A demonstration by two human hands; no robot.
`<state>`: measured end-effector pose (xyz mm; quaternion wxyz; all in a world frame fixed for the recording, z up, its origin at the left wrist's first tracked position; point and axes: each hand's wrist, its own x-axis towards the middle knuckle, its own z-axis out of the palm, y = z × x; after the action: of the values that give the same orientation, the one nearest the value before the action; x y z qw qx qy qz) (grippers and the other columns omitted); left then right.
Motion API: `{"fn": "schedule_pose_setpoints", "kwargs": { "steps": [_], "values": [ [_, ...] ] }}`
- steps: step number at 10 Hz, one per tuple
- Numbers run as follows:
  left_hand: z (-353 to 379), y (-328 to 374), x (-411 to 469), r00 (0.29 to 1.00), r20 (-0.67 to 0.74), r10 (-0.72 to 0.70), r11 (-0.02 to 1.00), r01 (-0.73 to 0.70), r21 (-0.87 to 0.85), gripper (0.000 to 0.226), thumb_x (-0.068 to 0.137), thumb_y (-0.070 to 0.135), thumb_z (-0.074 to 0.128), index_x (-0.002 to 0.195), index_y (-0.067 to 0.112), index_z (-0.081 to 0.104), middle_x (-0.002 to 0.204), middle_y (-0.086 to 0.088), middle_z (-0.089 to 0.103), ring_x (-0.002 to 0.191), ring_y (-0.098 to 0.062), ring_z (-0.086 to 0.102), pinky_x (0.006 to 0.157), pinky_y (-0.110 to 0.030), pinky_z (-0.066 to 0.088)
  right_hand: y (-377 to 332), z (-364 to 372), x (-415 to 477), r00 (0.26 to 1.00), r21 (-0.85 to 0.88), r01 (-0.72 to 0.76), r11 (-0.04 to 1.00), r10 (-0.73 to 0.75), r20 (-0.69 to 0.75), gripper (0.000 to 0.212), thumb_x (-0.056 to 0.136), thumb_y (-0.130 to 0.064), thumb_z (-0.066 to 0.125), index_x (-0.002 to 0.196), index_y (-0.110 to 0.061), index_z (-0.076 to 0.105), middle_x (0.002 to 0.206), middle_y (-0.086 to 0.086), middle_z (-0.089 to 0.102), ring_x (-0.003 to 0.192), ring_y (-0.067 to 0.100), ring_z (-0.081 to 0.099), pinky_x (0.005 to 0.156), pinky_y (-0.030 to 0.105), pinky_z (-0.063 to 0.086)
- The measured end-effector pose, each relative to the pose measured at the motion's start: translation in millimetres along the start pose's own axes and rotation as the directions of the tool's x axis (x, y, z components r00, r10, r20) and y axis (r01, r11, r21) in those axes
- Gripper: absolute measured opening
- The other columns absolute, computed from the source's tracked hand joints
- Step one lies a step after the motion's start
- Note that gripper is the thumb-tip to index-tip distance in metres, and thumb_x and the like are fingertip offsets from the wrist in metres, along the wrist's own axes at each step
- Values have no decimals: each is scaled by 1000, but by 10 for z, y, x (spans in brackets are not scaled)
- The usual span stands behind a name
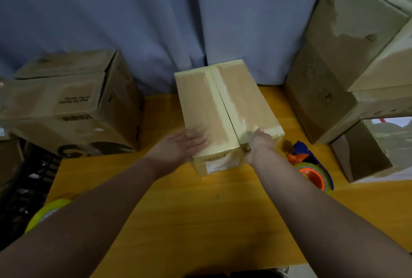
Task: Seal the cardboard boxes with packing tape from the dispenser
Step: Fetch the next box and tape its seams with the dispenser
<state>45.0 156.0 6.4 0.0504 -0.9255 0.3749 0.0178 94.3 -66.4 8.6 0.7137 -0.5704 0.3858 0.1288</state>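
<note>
Head view: the cardboard box (225,110) is sitting mid-table, long side running away from the person and its far end almost reaching the blue curtain (156,9). The top flaps are lying closed w/ the seam down the middle, and pale tape is showing along the seam & edges. A white label is facing the person on the near end.

The left hand (180,143) is lying flat on the near left part of the box top, fingers straight & together, pressing down. The right hand (259,143) is gripping the near right top edge, fingers folding over onto the top. It's a bit blurred, so the thumb is hard to make out.

The tape dispenser (310,170), orange & blue w/ a roll on it, is lying on the yellow table (200,210) just right of the right forearm, not being touched.

More brown boxes are standing at left (73,103) and stacking up at right (345,54). A yellowish tape roll (46,210) is peeking out beside the left forearm at the table's near left corner.
</note>
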Motion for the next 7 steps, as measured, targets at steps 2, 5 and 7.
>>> {"fn": "schedule_pose_setpoints", "kwargs": {
  "steps": [2,5,7],
  "values": [
    [-25,546,582,992,105,72,997,-70,-24,57,85,47,36,118,13,68,125,-2,64,117,-17,59,104,-30,33,-33,-214,-176,978,-517,184,836,-103,183,37,103,-15,36,133,3,47,74,-5,40,61,7,38,56,20,35],
    [-47,531,801,970,95,-222,974,218,56,88,92,54,49,148,33,-16,159,-5,-12,147,-28,-6,118,-48,2,-16,-1433,276,944,-975,197,101,-289,160,93,85,-61,55,153,-21,5,157,14,16,143,37,17,115,54,18],
    [-19,592,960,935,104,-339,941,338,29,97,77,58,63,149,34,4,160,-8,11,143,-41,16,111,-62,21,201,-1773,483,964,-945,187,-267,-137,229,127,69,-68,66,144,-33,-30,155,15,2,138,39,19,105,50,34]
  ]
}}
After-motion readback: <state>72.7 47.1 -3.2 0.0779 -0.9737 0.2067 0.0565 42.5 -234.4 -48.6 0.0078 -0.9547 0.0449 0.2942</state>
